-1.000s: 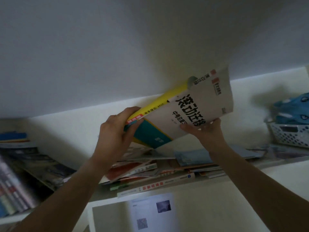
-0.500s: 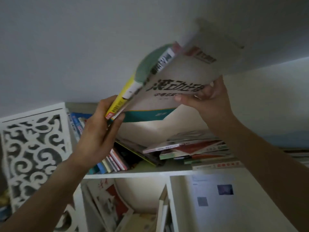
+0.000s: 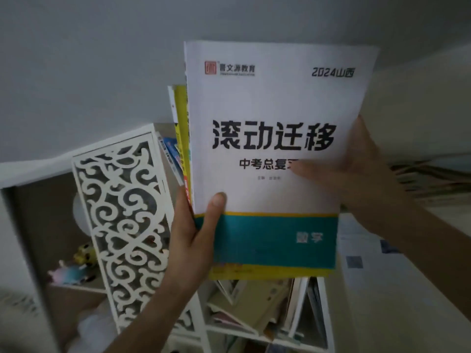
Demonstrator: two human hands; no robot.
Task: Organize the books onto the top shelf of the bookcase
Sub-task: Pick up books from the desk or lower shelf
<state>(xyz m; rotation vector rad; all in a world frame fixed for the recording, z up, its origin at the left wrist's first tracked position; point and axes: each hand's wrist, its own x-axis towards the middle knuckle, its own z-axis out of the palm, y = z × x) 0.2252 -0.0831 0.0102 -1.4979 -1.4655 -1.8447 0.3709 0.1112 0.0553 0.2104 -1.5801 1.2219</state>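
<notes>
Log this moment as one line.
left hand: grips books at bottom-left corner | right hand: holds right edge | books: upright, facing camera, off shelf

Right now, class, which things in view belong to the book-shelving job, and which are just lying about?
Belong to the job:
white workbook, held upright
yellow book behind it
left hand, gripping both
right hand, on the workbook's right edge
shelved books

Just lying about:
carved white panel
small toy figures

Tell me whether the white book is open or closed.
Closed. The white book shows its whole front cover, with the left hand gripping its lower corner and the right hand holding its right edge.
</notes>
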